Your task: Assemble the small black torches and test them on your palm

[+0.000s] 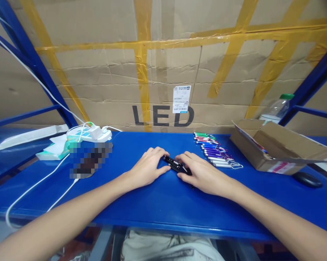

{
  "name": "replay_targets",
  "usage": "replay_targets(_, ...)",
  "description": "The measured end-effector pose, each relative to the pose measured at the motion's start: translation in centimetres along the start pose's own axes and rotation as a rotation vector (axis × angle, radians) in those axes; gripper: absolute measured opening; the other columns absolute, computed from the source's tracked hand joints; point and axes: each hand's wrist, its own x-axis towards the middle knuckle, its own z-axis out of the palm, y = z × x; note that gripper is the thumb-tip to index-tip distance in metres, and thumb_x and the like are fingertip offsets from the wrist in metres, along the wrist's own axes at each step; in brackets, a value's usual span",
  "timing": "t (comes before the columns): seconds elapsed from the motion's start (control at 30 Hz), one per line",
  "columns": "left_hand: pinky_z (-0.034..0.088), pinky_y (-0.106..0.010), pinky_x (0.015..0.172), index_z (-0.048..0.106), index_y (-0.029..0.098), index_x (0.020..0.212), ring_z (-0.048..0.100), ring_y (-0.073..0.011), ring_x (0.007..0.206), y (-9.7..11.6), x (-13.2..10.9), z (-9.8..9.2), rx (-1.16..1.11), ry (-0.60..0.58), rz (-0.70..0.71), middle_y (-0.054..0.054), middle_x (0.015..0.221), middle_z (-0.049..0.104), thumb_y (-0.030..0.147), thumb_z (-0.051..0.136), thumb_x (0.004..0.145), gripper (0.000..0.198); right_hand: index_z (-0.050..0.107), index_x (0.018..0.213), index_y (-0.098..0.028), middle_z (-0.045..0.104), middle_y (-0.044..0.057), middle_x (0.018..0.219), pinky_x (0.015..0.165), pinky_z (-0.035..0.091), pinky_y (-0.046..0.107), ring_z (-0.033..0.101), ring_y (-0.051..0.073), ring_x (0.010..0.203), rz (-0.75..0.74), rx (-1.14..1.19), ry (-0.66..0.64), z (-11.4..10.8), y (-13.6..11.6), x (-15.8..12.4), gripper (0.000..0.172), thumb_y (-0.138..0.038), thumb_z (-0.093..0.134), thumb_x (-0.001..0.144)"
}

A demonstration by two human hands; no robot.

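Evidently both hands — left hand [149, 165], right hand [200, 172] — pinched a black torch [175, 165] mid-table [158, 203]; steady, level fingertip grips suited it best.

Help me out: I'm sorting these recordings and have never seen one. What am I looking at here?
This is one picture from a camera worn on a person's head, looking forward and down, so the two bare arms are the wearer's own. The left hand and right hand rest on a blue table and together grip a small black object, hard to identify. To the right lie a row of small coloured keychain lights, an open cardboard box, a plastic bottle and a black mouse. To the left sit a white power strip and cables. Taped cardboard marked LED stands behind.
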Motion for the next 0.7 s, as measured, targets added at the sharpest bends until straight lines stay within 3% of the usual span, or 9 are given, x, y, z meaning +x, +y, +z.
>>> replay_targets(0.13, 0.043, -0.049, 0.107, 0.066, 0.024, 0.127, 0.057, -0.0321, 0.119, 0.1, 0.0, 0.0, -0.006, -0.014, 0.007, -0.008, 0.133, 0.070, 0.039, 0.070, 0.101, 0.030, 0.057, 0.133, -0.021, 0.063, 0.010, 0.122, 0.102, 0.051, 0.046, 0.061, 0.030, 0.116, -0.018, -0.015, 0.012, 0.1, 0.0, -0.1, 0.030, -0.017, 0.059, 0.103)
replay_targets(0.27, 0.045, -0.048, 0.106, 0.066, 0.024, 0.126, 0.057, -0.0294, 0.116, 0.3, -0.1, 0.0, 0.020, -0.033, 0.029, -0.007, 0.130, 0.070, 0.031, 0.069, 0.102, 0.025, 0.058, 0.128, -0.020, 0.063, 0.012, 0.120, 0.097, 0.053, 0.047, 0.062, 0.031, 0.112, 0.006, -0.069, 0.046, 0.4, 0.2, 0.2, 0.022, -0.025, 0.060, 0.107)
replay_targets(0.43, 0.048, -0.046, 0.105, 0.067, 0.023, 0.127, 0.059, -0.0278, 0.114, 0.4, -0.1, 0.0, 0.053, -0.034, 0.023, -0.006, 0.129, 0.070, 0.028, 0.068, 0.103, 0.025, 0.060, 0.121, -0.019, 0.064, 0.014, 0.118, 0.094, 0.054, 0.049, 0.065, 0.034, 0.109, 0.095, -0.179, 0.082, 0.3, 0.3, 0.4, 0.025, -0.036, 0.067, 0.104)
replay_targets(0.7, 0.048, -0.047, 0.109, 0.063, 0.021, 0.133, 0.058, -0.0288, 0.119, -0.4, 0.0, 0.1, 0.113, 0.015, 0.006, -0.009, 0.135, 0.068, 0.020, 0.060, 0.106, 0.027, 0.058, 0.120, -0.017, 0.063, 0.013, 0.116, 0.094, 0.054, 0.046, 0.065, 0.031, 0.105, 0.123, -0.203, 0.008, 0.0, -0.7, 0.3, 0.021, -0.013, 0.057, 0.099)
